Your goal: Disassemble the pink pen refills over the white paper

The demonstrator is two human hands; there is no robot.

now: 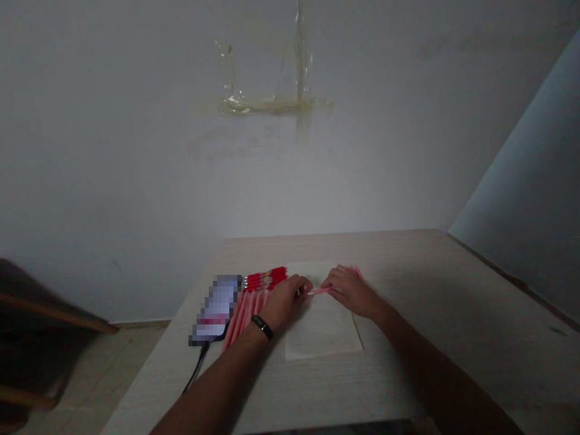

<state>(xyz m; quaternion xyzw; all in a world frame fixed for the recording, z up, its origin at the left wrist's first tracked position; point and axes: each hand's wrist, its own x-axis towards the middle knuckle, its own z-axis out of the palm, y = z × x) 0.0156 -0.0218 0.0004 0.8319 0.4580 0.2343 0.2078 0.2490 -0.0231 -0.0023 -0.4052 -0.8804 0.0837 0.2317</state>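
Okay so the left hand (285, 302) and right hand (348, 291) are both pinching a thin pink stick (319, 291), partly hidden in their grip, right over a paper sheet (321, 329). A row of red-and-pink sticks (254, 308) is sitting just beside the left hand, next to a pixelated phone (216, 308), on a pale wood table (453, 314) by a stained wall (290, 169).

A slim black wristband (262, 327) circles the left forearm (217, 377); the right forearm (435, 362) is bare.
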